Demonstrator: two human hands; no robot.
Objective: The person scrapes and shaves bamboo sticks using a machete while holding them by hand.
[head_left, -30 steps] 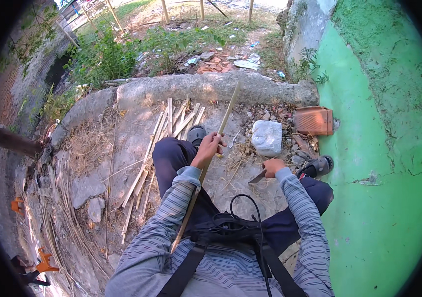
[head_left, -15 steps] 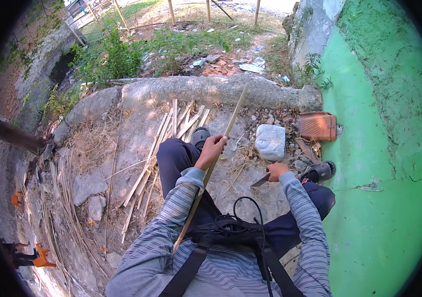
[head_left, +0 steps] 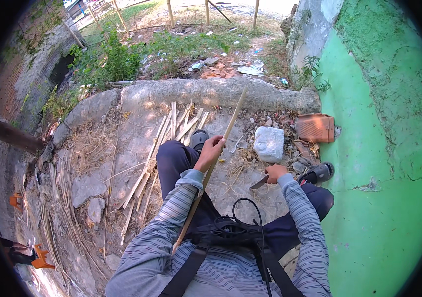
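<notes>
My left hand (head_left: 211,153) is closed around a long, thin bamboo strip (head_left: 233,117). The strip slants from above the low concrete ledge down past my left forearm toward my waist. In my right hand (head_left: 276,173) is a knife, its dark blade (head_left: 259,183) pointing left and slightly down over the ground between my legs. The palm hides the knife's handle. Blade and strip are apart. Just beyond the right hand sits a whitish stone block (head_left: 269,144). Several split bamboo strips (head_left: 147,171) lie in a loose pile beside my left leg.
A low concrete ledge (head_left: 211,92) runs across in front. On the right stands a green wall (head_left: 369,222), with an orange-brown clay block (head_left: 315,128) at its foot. Long thin strips (head_left: 55,213) lie to the left, near an orange chair (head_left: 41,258) and a person's legs.
Very little differs. The whole view has shifted slightly, while both hands keep their holds on the bamboo strip and the knife.
</notes>
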